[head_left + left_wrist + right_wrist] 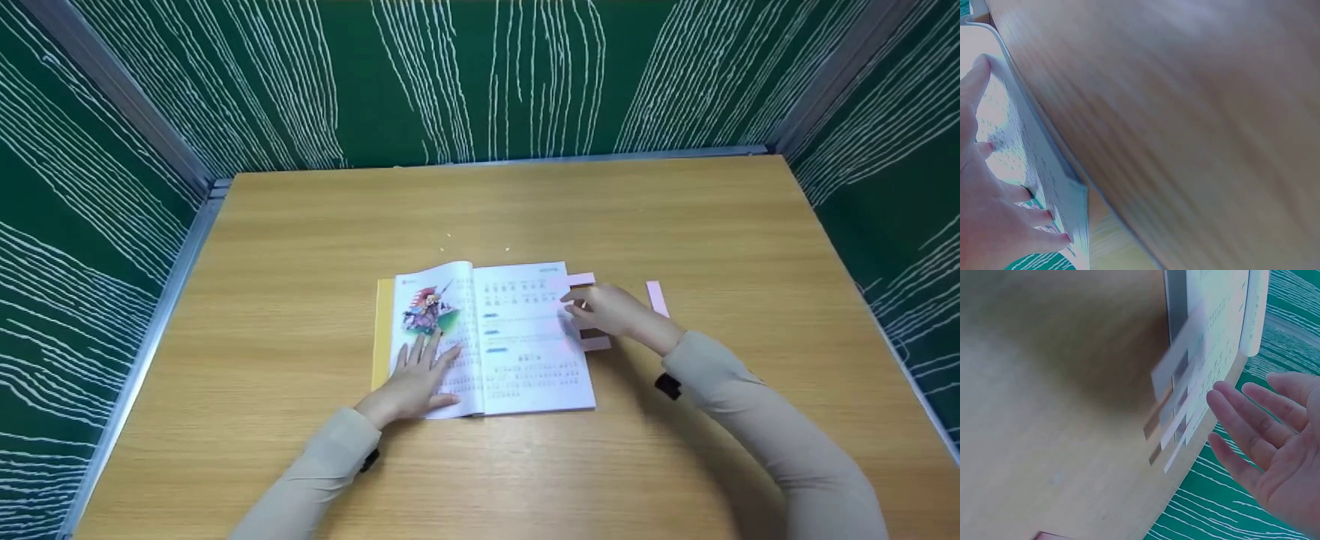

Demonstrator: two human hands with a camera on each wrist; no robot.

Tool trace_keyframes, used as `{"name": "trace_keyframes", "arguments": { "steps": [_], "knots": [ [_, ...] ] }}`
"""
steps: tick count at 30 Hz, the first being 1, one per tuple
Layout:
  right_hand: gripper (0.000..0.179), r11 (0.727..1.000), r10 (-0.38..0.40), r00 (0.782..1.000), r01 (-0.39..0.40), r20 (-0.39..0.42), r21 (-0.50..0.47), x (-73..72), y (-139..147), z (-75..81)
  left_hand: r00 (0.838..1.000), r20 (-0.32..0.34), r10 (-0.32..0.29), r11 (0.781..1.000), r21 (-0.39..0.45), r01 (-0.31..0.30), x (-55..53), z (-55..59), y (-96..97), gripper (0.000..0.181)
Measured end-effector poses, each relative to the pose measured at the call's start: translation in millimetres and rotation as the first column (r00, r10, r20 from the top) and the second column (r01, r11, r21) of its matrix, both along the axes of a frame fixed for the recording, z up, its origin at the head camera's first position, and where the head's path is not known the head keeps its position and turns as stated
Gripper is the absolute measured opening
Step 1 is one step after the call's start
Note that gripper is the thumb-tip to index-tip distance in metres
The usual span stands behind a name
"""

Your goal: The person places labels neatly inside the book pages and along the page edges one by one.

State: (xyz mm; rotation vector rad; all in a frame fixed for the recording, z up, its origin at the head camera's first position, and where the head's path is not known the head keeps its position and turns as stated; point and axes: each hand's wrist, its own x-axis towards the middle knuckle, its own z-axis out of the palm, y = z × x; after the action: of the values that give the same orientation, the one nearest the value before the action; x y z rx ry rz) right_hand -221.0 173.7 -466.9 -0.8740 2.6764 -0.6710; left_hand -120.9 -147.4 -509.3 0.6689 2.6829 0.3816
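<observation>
An open book (pixel 536 379) lies on the table, printed text on its right page and a colourful picture (pixel 427 311) on its left. My left hand (pixel 412 382) rests with spread fingers on the lower left page. In the left wrist view, the fingers (pixel 1039 243) of that hand lie across the page. My right hand (pixel 611 309) is at the right page's outer edge. In the right wrist view its fingers (pixel 1247 422) are extended and hold nothing. Several pale pink paper strips (pixel 1176 354) stick out from that edge; the hand partly hides them in the head view.
A separate pink strip (pixel 656 296) lies on the wooden table (pixel 300 225), partly behind the right forearm. Tiny white bits (pixel 507 249) are scattered beyond the book. Something yellow (pixel 383 322) shows along the book's left side. Green panels (pixel 525 82) with white lines surround the table.
</observation>
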Motion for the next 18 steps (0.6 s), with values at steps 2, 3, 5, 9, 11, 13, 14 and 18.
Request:
{"name": "trace_keyframes", "arguments": {
  "steps": [2,3,5,9,11,13,14,18],
  "knots": [
    [0.028,1.000,-0.002,1.000,0.002,0.007,0.011,-6.0,-1.7,1.0,1.000,0.001,0.000,1.000,-0.005,0.000,-0.2,0.2,0.3,0.079],
    [0.028,1.000,-0.006,1.000,0.006,0.018,0.015,-8.8,-2.1,1.3,1.000,0.000,0.000,1.000,-0.007,0.000,-0.2,0.3,0.4,0.079],
    [0.028,0.999,-0.023,0.999,0.022,0.045,0.024,-14.2,-2.7,1.3,1.000,-0.001,-0.001,1.000,-0.011,0.001,-0.4,0.5,0.6,0.079],
    [0.029,0.999,-0.042,0.997,0.040,0.058,0.034,-23.9,-2.6,-0.6,1.000,0.002,-0.003,1.000,-0.015,0.003,-0.3,1.3,0.6,0.079],
    [0.029,0.998,-0.052,0.997,0.050,0.049,0.041,-27.9,-3.0,-1.8,1.000,0.002,-0.007,1.000,-0.014,0.007,-0.2,2.1,0.5,0.079],
    [0.028,0.997,-0.057,0.998,0.055,0.030,0.053,-31.3,-3.5,-3.0,1.000,-0.002,-0.012,1.000,-0.011,0.012,-0.2,2.6,0.4,0.078],
    [0.028,0.996,-0.063,0.998,0.061,0.026,0.058,-32.9,-3.9,-3.5,1.000,-0.004,-0.014,1.000,-0.008,0.013,-0.1,3.0,0.4,0.078],
    [0.027,0.993,-0.090,0.996,0.088,0.018,0.081,-38.4,-6.0,-5.2,1.000,-0.007,-0.010,1.000,-0.008,0.010,0.1,3.0,0.5,0.078]
  ]
}}
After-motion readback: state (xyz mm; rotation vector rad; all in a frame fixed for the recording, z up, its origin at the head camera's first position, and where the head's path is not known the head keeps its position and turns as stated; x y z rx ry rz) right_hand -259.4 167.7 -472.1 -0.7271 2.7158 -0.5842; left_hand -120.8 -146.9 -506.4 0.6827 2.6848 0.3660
